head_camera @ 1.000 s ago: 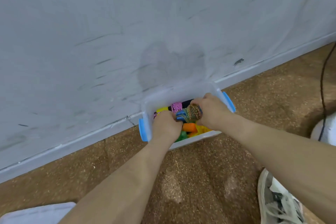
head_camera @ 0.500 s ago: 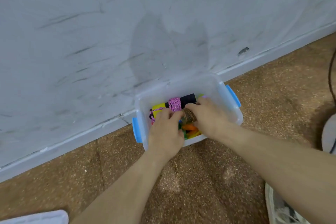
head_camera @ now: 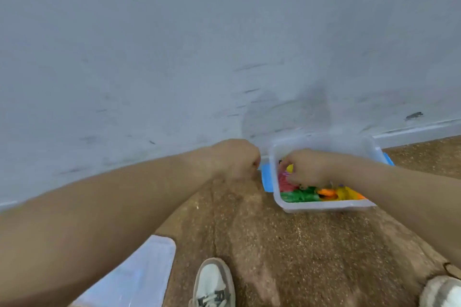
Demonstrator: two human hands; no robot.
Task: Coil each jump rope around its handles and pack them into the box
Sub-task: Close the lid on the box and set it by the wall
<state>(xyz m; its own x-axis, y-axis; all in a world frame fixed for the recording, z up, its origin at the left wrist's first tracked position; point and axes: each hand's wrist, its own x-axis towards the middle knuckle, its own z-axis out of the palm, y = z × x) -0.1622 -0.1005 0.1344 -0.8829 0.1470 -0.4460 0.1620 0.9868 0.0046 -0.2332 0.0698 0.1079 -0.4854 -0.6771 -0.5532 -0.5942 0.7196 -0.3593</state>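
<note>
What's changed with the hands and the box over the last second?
The left hand has let go and pulled out of the box, now curled beside its left end. The right hand stays inside on the ropes; its grip is blurred. The box stays by the wall.

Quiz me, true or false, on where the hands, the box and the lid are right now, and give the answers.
1. The right hand reaches into the box. True.
2. The left hand is in the box too. False: it is outside, left of the box, fingers curled.
3. The box stands on the floor by the wall. True.
4. The lid covers the box. False: it lies on the floor, beside a shoe.
5. The box is empty. False: coloured jump ropes lie in it.
</note>
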